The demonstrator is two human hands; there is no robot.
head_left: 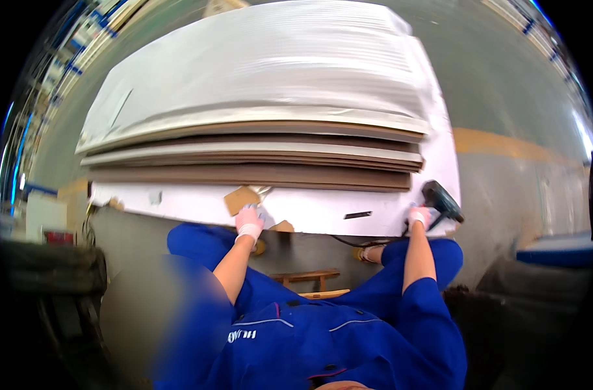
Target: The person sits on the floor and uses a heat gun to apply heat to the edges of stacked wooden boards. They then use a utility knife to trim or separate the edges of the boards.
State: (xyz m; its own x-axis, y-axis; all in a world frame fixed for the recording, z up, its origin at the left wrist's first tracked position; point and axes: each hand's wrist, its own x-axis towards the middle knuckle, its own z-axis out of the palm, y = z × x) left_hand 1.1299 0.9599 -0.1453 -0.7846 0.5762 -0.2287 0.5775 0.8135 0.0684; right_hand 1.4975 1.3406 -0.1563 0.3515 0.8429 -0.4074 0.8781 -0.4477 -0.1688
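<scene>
My left hand (249, 223), in a pale glove, is closed at the near corner of a flat brown square piece (240, 200) and appears to pinch it. A small silvery item (264, 191) shows just beyond the fingers; its kind is unclear. On the right, my gloved right hand (419, 216) is wrapped round the handle of a dark green heat gun-like tool (442, 200). The tool lies at the right end of the white tabletop (309, 211). Across the table rises a stack of long brown boards (257, 175) with white layers between.
White wrapping sheet (264, 58) covers the stack's top. A short black strip (358, 214) lies between my hands, near the table's front edge. A dark cord (355, 243) hangs below that edge. Under it stands a wooden stool (309, 278). Dark padded seats flank me.
</scene>
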